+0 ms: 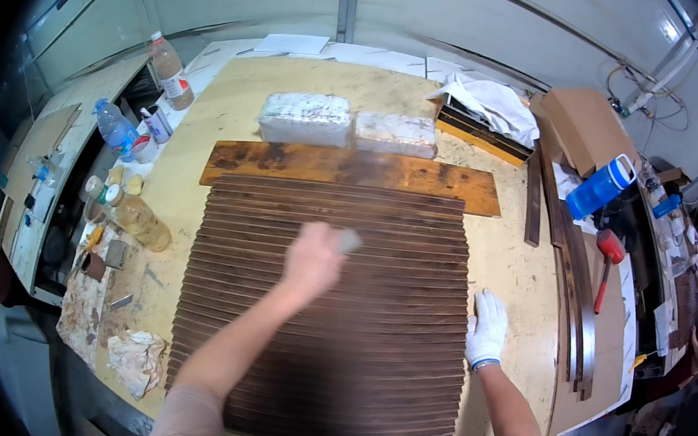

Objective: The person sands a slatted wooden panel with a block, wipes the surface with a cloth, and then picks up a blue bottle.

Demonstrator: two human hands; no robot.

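A dark brown ribbed wood panel (pixel 254 310), made of many parallel slats, lies flat in front of me. Over its upper middle my left hand (pixel 313 258), bare, is closed around a small light grey block (pixel 350 241); motion smears it, and its exact kind is unclear. My right hand (pixel 487 326), in a white knitted glove, lies with fingers stretched out on the table (pixel 526 313) against the panel's right edge. Along the panel's far edge runs a stained brown plank (pixel 438 181).
Behind the plank sit two wrapped white blocks (pixel 304 118) and a box draped with white cloth (pixel 488 105). Bottles (pixel 141 217) and a crumpled rag (pixel 136 362) line the left side. At right are a blue jug (pixel 600 189), a red mallet (pixel 610 245) and long dark strips (pixel 574 301).
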